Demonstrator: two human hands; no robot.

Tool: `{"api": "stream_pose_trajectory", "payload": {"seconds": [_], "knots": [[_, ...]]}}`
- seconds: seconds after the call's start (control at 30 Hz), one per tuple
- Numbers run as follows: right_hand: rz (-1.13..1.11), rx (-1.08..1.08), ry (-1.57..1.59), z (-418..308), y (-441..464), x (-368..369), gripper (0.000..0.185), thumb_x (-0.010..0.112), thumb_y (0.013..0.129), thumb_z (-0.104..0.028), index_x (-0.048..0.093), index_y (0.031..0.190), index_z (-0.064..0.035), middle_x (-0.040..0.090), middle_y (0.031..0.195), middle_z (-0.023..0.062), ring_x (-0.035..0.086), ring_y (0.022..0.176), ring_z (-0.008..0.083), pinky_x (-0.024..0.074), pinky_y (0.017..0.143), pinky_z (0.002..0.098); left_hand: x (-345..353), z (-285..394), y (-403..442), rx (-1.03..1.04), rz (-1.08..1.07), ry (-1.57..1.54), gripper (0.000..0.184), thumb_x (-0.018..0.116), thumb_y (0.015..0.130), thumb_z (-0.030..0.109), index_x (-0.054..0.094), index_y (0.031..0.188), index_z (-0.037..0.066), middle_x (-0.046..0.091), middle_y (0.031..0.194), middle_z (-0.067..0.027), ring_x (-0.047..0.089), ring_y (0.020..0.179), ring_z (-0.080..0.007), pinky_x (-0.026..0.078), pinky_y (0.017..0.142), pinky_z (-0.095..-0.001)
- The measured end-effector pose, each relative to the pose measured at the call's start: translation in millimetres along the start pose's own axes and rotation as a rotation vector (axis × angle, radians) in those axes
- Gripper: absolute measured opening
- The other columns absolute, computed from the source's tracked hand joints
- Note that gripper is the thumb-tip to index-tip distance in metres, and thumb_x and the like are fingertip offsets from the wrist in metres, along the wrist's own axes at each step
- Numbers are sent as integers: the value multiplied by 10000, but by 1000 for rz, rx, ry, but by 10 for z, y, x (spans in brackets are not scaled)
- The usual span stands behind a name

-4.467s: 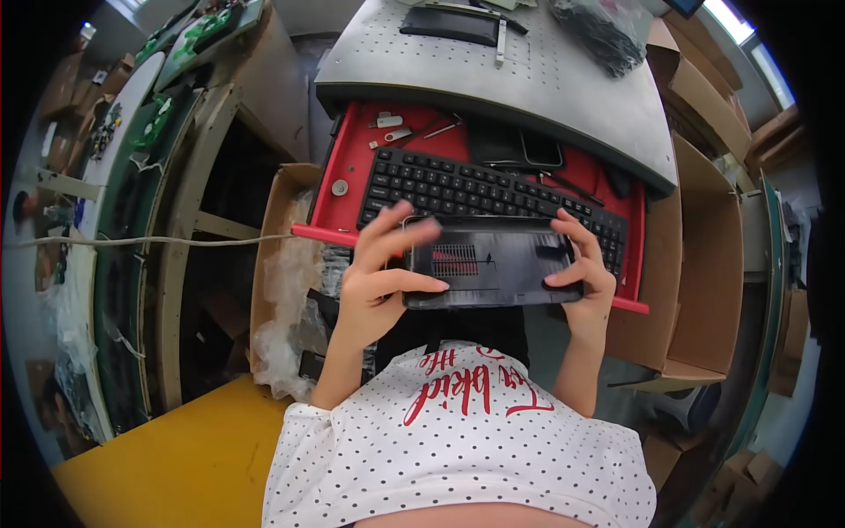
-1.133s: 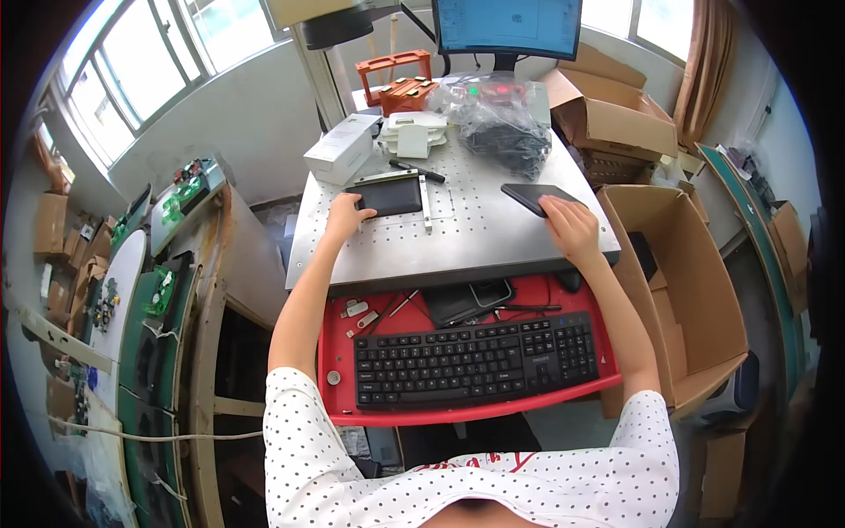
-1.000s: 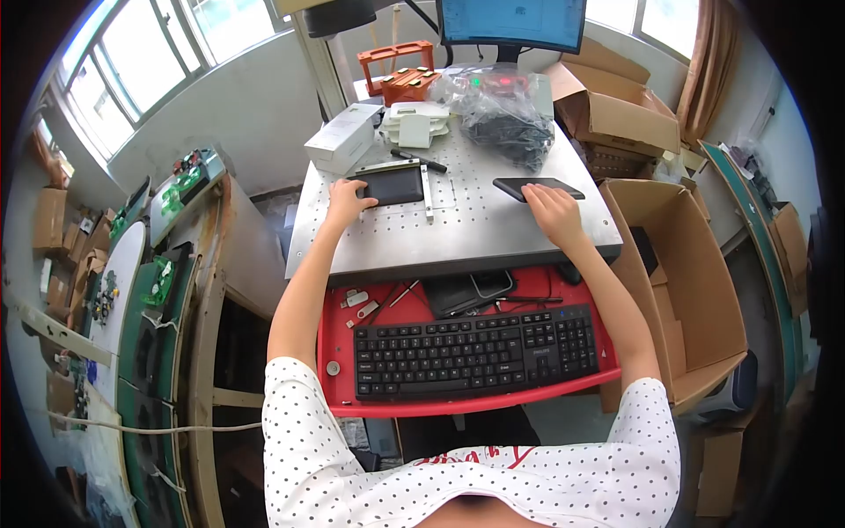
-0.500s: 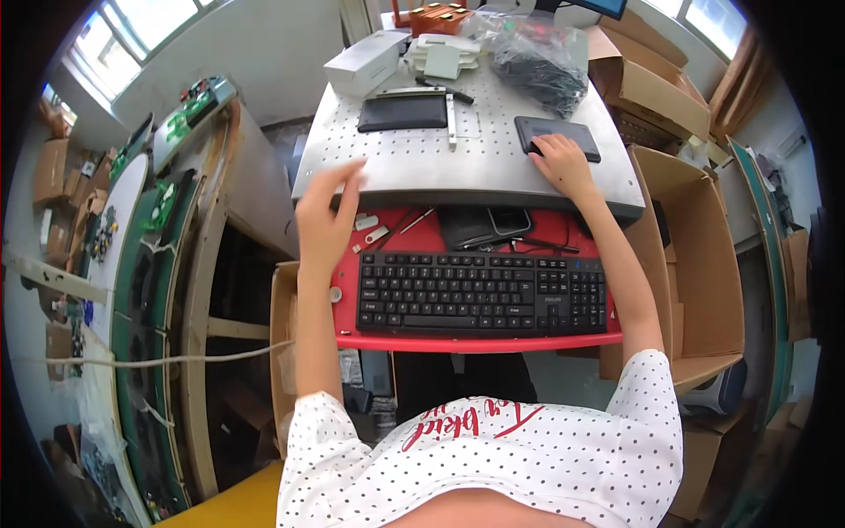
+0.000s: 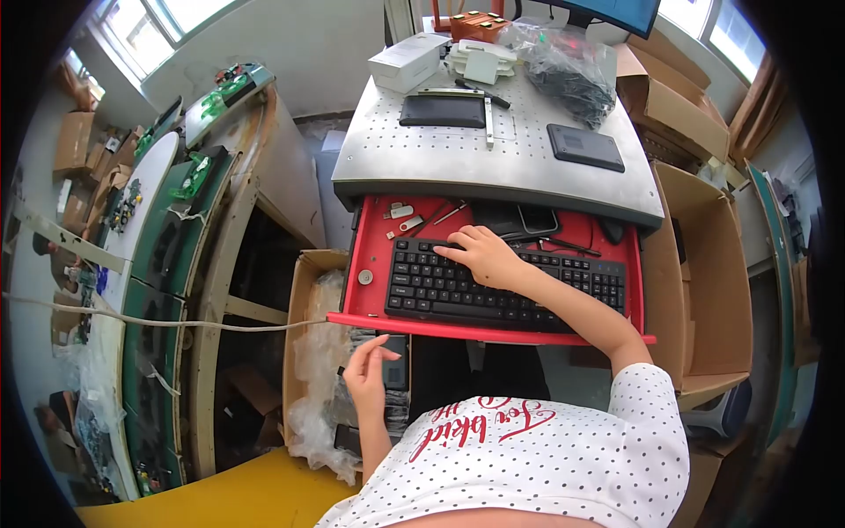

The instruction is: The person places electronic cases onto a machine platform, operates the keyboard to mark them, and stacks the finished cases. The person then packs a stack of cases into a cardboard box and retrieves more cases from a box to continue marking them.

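My right hand point(image 5: 486, 257) lies over the upper part of a black keyboard point(image 5: 440, 282), its fingers stretched toward the left-hand keys. Nothing shows in its grasp; whether the fingertips press keys I cannot tell. The keyboard sits in a pulled-out red drawer point(image 5: 365, 304). Below the drawer's front left edge, my left hand point(image 5: 365, 368) hangs with thumb and forefinger apart and nothing visible between them. Beneath it a cardboard box point(image 5: 304, 290) holds black flat devices point(image 5: 396, 370) and clear plastic wrap. A flat black device point(image 5: 585, 147) rests on the perforated metal tabletop point(image 5: 378, 167).
Another black flat device point(image 5: 444, 110) lies on the tabletop beside a metal bar point(image 5: 488, 123). A white box point(image 5: 407, 62) and a plastic bag of black items point(image 5: 572, 79) stand behind. USB sticks point(image 5: 400, 211) lie in the drawer. An open cardboard box point(image 5: 704, 273) is at right.
My right hand has left the flat black device on the tabletop and come down to the keyboard. My left hand has dropped from beside the tabletop to over the box. The view has shifted left.
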State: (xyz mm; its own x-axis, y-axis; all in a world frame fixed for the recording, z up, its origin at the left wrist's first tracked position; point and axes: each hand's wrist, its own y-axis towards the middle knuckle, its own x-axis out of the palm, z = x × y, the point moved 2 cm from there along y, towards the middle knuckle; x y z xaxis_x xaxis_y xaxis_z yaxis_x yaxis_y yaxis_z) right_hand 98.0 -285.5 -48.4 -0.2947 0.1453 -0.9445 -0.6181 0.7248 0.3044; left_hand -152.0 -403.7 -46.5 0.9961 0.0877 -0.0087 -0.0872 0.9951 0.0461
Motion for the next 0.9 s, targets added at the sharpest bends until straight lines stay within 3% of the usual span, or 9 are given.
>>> {"api": "stream_pose_trajectory", "payload": {"seconds": [0.1, 0.3, 0.33, 0.43, 0.57, 0.67, 0.73, 0.8, 0.9], "knots": [[-92, 15, 1, 6, 37, -44, 536, 580, 596, 14, 542, 1110, -133, 497, 1048, 89, 449, 1012, 264, 376, 857, 359, -196, -32, 48, 17, 84, -47, 187, 459, 862, 65, 594, 971, -4, 592, 710, -57, 564, 690, -115, 434, 683, -232], [143, -50, -116, -43, 187, -20, 237, 577, 639, -68, 616, 870, -101, 502, 935, 80, 436, 1013, 253, 363, 845, 343, -446, -130, 159, 6, 261, -254, 198, 444, 866, 69, 572, 982, -27, 575, 724, -63, 548, 677, -112, 446, 678, -233], [122, -52, -118, -68, 228, -11, 146, 579, 630, -81, 606, 773, -68, 503, 943, 86, 428, 1036, 255, 353, 866, 349, -459, -137, 175, 25, 266, -309, 199, 435, 867, 65, 565, 980, -35, 569, 724, -66, 545, 667, -117, 451, 673, -231], [95, -51, -168, -130, 272, 15, 119, 584, 623, -90, 591, 734, -48, 504, 942, 89, 426, 1037, 255, 350, 874, 348, -445, -105, 216, 14, 296, -364, 196, 439, 863, 63, 563, 979, -34, 565, 715, -63, 543, 660, -119, 450, 667, -232], [100, -8, -124, -182, 180, -24, 214, 575, 609, -63, 600, 818, -26, 493, 1006, 117, 412, 1065, 283, 340, 892, 373, -382, -95, 180, 11, 248, -356, 194, 440, 856, 57, 568, 972, -32, 572, 722, -63, 549, 665, -119, 448, 668, -229], [233, 8, -29, -350, 32, -205, 316, 555, 606, -35, 573, 921, -17, 483, 1042, 134, 409, 1070, 306, 336, 899, 396, -335, -165, 126, -55, 143, -257, 189, 444, 851, 60, 582, 950, -24, 587, 739, -63, 563, 683, -120, 449, 674, -231], [228, 12, 180, -571, -129, -381, 351, 533, 610, -8, 554, 960, -18, 507, 1037, 136, 466, 991, 317, 381, 842, 405, -335, -323, 63, -113, 27, -153, 186, 448, 849, 68, 592, 931, -16, 604, 765, -67, 578, 707, -123, 451, 682, -233], [105, 23, 484, -883, -319, -570, 297, 524, 636, -14, 576, 928, -24, 572, 895, 128, 539, 876, 294, 418, 793, 391, -357, -576, 19, -286, -154, -68, 187, 454, 846, 75, 598, 924, -13, 617, 785, -74, 590, 733, -129, 453, 689, -236], [-217, -3, 981, -1271, -674, -486, 269, 497, 733, -57, 584, 986, -26, 591, 937, 141, 553, 897, 288, 435, 809, 372, -453, -1102, -65, -514, -279, 92, 205, 461, 843, 100, 606, 945, -3, 632, 802, -80, 600, 758, -138, 457, 695, -245]]}}
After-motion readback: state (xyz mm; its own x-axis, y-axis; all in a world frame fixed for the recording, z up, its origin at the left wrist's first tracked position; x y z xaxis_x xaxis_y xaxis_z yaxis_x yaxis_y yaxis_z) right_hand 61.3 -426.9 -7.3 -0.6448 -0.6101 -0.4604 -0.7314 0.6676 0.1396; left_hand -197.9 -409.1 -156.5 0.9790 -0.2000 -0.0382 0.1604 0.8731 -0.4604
